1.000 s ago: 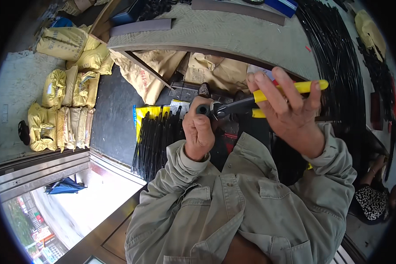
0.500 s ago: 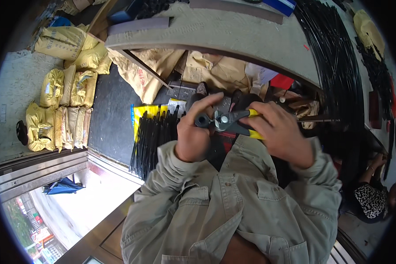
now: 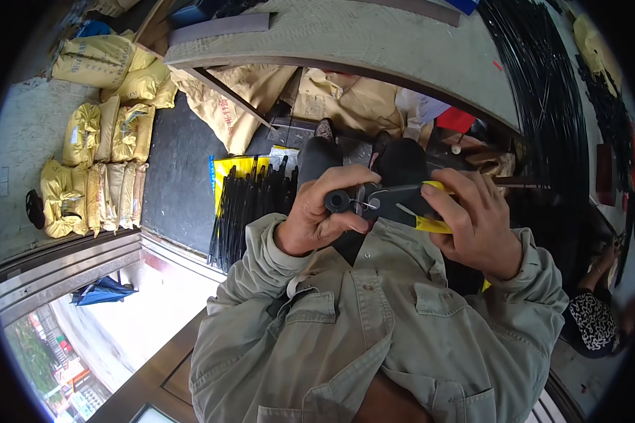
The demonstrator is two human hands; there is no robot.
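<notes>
Olive cloth fills the near ground: your shirt (image 3: 374, 338), both sleeves rising from the lower edge toward the middle of the view. Just past the cuffs your hands meet close in front of your chest. Your left hand (image 3: 317, 215) is clenched around a small black round piece (image 3: 337, 201), whose end pokes out between thumb and forefinger. Your right hand (image 3: 476, 222) is wrapped tight around the yellow-and-black handles of the pliers (image 3: 402, 204), fingers (image 3: 466, 185) curled over the top.

The pliers lie almost level, long axis running left to right: handles in your right palm, nose pointing left at the black piece. A thin bent wire (image 3: 375, 199) shows at the nose, right beside the piece, so the work sits just left of the tool tip and is touching or nearly touching it. I cannot tell whether the nose actually bites the wire. Your left hand is the nearer one to the piece; your right reaches it only through the tool.

Beyond your hands, your dark trouser knees (image 3: 317, 158) show, and to their left a bundle of black rods (image 3: 250, 204) lies on yellow sheeting on the floor. Farther left, yellow sacks (image 3: 92, 148) are stacked against the wall. At the top a grey slab (image 3: 374, 35) curves across, with coils of black wire (image 3: 543, 99) to the right.
</notes>
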